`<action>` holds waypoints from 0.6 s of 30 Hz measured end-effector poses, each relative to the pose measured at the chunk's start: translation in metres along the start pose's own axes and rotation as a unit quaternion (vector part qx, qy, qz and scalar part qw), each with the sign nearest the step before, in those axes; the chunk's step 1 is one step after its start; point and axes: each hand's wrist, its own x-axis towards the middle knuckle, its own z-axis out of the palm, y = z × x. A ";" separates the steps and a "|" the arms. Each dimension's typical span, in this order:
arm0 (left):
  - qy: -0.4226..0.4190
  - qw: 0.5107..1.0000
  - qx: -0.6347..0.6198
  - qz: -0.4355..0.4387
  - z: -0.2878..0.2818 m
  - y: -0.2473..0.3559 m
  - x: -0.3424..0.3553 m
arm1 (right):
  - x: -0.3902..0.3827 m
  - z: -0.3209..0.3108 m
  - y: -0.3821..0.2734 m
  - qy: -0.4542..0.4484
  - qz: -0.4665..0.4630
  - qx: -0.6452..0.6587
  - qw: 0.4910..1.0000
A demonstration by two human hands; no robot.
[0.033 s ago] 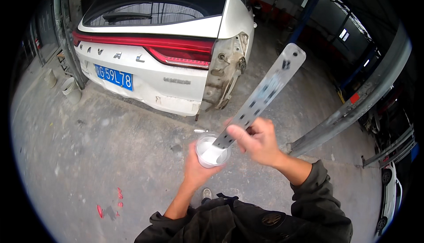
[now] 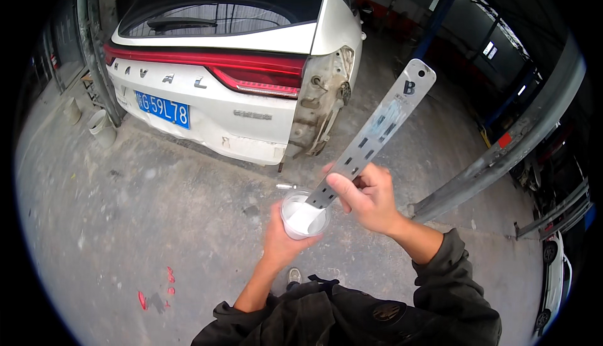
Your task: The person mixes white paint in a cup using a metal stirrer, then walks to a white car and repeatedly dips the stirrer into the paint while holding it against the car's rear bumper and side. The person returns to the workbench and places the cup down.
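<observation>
A clear plastic cup holding white liquid is gripped round its side by my left hand. My right hand pinches a long metal mixing ruler, thumb on its face and fingers behind. The ruler slants from the upper right down into the cup, and its lower end is coated white where it meets the liquid. Dark marks line its face, and a hole pierces its rounded top. The ruler's very tip is hidden in the liquid.
Ahead stands a white car with its rear bumper off and bare metal at the right corner. Pale buckets sit by a post at left. A grey lift post rises at right. A small white-and-metal object lies beyond the cup.
The ruler and cup have shifted very slightly, and the ruler's marks look sharper than before. Both hands keep their hold.
</observation>
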 end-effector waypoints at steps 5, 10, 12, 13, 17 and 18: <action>-0.062 0.998 0.009 -0.011 0.001 -0.010 -0.007 | -0.010 0.011 0.048 -0.077 -0.049 -0.071 0.993; -0.070 0.996 -0.033 -0.036 -0.007 -0.021 -0.017 | -0.009 0.019 0.041 -0.053 0.030 0.033 0.998; -0.086 0.994 -0.057 -0.040 -0.011 -0.014 -0.014 | -0.006 0.016 0.040 -0.062 0.085 0.082 0.991; -0.083 0.994 -0.050 -0.046 -0.013 -0.015 -0.015 | -0.009 0.017 0.046 -0.077 0.095 0.103 0.987; -0.074 0.996 -0.020 -0.056 -0.021 -0.019 -0.016 | -0.015 0.023 0.056 -0.125 0.092 0.064 0.986; -0.073 0.996 -0.012 -0.057 -0.021 -0.019 -0.016 | -0.016 0.025 0.057 -0.133 0.083 0.024 0.987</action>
